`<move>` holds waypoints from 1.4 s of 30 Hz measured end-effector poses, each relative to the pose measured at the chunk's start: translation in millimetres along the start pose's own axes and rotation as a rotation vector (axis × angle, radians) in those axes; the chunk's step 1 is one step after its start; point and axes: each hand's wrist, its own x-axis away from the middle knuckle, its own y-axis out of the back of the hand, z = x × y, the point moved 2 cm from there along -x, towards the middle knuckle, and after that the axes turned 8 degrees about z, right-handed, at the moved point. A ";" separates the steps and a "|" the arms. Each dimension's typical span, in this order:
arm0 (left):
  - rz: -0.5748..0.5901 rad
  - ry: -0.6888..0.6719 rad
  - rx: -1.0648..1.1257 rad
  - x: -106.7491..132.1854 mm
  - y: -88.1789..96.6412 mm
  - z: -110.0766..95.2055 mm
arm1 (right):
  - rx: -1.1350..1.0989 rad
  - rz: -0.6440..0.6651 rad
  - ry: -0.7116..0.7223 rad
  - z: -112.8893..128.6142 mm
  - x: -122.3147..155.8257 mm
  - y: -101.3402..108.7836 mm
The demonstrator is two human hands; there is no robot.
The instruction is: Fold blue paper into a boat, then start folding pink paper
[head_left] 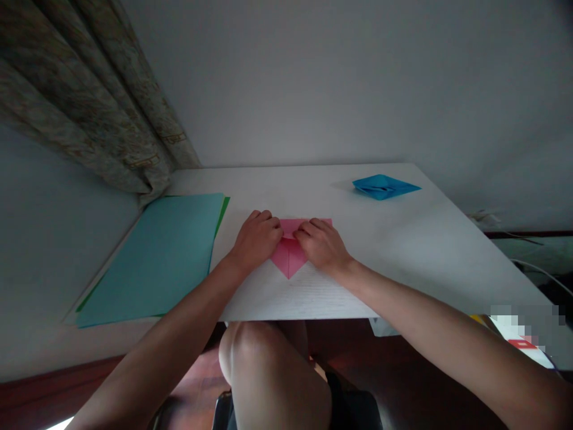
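Note:
A pink sheet of origami paper [289, 261] lies on the white table in front of me. Its near end comes to a point, with a crease down the middle, and a folded band runs across it between my hands. My left hand [259, 236] grips the paper's left side with curled fingers. On the right side, my right hand [321, 242] pinches the band, its fingers bent over the paper. Parts of the paper's left and right edges are hidden under my hands.
A blue folded paper piece [385, 187] rests near the far right of the white table [286, 301]. To the left lies a stack of teal and green paper sheets [156, 257]. A curtain [107, 89] hangs at the back left, and a wall stands behind the table.

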 end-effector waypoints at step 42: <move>-0.008 -0.003 0.073 32.9 -28.6 -11.9 | 0.020 0.046 0.211 14.5 18.5 -10.6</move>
